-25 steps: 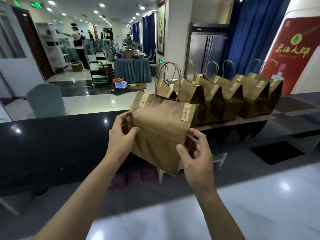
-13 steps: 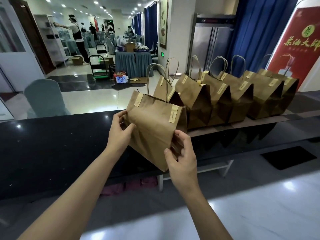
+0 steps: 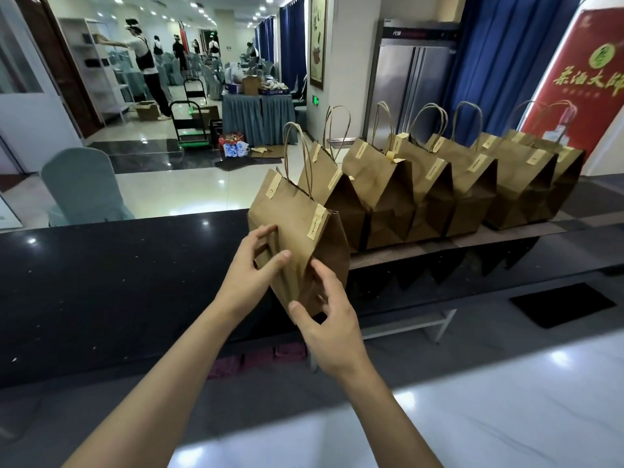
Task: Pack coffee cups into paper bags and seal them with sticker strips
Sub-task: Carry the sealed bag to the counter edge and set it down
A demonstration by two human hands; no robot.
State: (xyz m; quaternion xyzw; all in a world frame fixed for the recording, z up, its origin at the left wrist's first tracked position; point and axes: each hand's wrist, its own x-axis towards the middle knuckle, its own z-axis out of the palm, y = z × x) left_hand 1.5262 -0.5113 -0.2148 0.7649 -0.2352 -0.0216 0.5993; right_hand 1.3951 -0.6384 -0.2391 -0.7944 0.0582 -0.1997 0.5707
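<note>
The paper bag (image 3: 297,231) is sealed, so nothing inside shows. The left hand (image 3: 251,265) and right hand (image 3: 329,319) both grip its sides, fingers curled.

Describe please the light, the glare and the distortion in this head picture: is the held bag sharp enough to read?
Head view: ceiling lamps leave small bright spots on the black counter and the floor; wide-angle bending tilts walls and curtains at the edges; the held bag, the left hand and the right hand are fairly sharp, but the sticker strip print is too small to read.
</note>
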